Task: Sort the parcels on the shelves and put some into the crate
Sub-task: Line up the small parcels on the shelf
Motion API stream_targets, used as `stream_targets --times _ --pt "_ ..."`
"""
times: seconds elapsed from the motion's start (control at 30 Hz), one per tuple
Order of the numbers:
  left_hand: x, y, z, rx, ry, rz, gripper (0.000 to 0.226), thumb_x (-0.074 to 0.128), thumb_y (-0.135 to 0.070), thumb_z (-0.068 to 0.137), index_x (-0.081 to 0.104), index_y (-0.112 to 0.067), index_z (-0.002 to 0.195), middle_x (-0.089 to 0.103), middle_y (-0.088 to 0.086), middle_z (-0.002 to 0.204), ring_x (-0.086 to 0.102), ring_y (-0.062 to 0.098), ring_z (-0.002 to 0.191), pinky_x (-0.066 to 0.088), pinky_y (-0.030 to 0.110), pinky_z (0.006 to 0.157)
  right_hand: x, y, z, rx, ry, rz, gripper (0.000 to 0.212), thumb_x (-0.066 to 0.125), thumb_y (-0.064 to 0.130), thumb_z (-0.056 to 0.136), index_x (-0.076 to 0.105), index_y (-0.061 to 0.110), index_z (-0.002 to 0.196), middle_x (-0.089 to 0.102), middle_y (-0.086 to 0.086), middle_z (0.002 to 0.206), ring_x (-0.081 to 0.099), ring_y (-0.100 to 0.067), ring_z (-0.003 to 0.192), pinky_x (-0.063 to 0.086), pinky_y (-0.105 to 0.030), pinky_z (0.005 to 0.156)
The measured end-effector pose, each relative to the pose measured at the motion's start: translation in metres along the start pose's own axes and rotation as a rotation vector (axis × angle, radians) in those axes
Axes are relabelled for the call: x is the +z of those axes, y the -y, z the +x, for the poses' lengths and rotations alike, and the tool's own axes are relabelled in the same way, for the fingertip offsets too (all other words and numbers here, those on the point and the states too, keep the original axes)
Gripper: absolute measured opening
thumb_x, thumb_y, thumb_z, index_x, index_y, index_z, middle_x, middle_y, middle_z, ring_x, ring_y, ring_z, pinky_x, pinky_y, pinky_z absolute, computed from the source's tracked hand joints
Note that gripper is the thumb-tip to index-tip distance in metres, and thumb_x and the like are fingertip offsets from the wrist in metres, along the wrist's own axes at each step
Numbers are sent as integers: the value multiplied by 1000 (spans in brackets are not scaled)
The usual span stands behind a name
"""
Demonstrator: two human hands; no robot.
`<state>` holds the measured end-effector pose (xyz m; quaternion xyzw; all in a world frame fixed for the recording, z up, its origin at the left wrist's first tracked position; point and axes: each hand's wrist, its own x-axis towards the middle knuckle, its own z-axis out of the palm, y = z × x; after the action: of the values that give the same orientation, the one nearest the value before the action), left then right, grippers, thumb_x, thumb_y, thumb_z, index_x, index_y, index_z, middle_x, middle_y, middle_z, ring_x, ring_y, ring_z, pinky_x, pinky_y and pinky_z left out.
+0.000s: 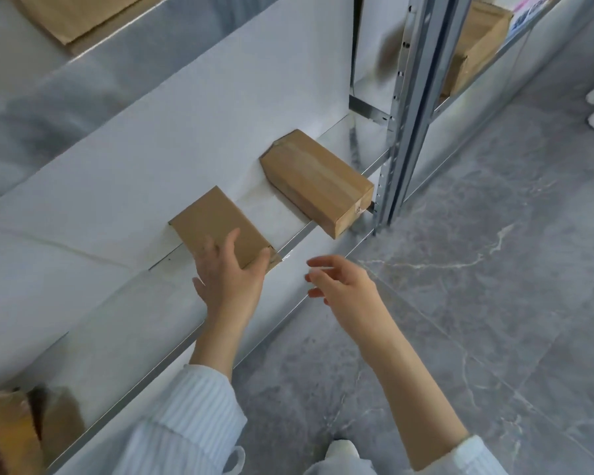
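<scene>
Lower left of the frame: a blurred parcel (11,437) is seen on a lower level. Upper left: a flat parcel (66,18) lies on the level above.

Left of centre: the small box (216,224) lies on the shelf (117,320), its far end at the white back panel (186,125). The left hand (228,275) is laid on its near end, fingers spread and nearly straight, thumb set against the near right corner. No closed grasp is shown.

Centre: the right hand (340,279) is held off the shelf edge, above the floor (494,269), fingers loosely bent and empty.

Right of centre: the large box (316,180) lies on the same shelf, apart from the small box and beside the post (408,108), with its near end overhanging the edge. Upper right: a far box (474,53) is partly seen.

No crate is in view.

The step in hand is judged to be the taking up of the small box. A closed grasp is called for next, probably with the right hand brought to its free side.
</scene>
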<state>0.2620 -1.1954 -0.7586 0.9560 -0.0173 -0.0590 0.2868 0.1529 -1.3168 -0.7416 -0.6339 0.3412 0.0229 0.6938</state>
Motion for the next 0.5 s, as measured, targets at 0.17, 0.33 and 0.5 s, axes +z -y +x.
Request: stream_targets --times 0.17,0.33,0.5 --pt "28 10 22 -37 -178 82 83 57 -72 72 37 -28 140 30 -2 152 25 27 139 32 57 105 26 -21 48 -64 37 -12 18 51 22 96 64 22 107 67 6 100 68 -9 83 46 -18 63" --pt "57 37 29 24 -333 171 90 57 -74 68 37 -25 141 32 -2 149 20 24 141 41 51 98 51 -55 93 -79 10 39 15 49 25 97 63 23 92 69 0 96 67 -10 75 47 -21 67" --pt "69 45 32 50 -441 105 80 61 -67 69 40 -32 138 35 -8 149 18 18 143 41 45 99 72 -82 121 -184 32 99 21 50 23 95 69 14 89 74 -2 83 70 -15 71 52 -27 71"
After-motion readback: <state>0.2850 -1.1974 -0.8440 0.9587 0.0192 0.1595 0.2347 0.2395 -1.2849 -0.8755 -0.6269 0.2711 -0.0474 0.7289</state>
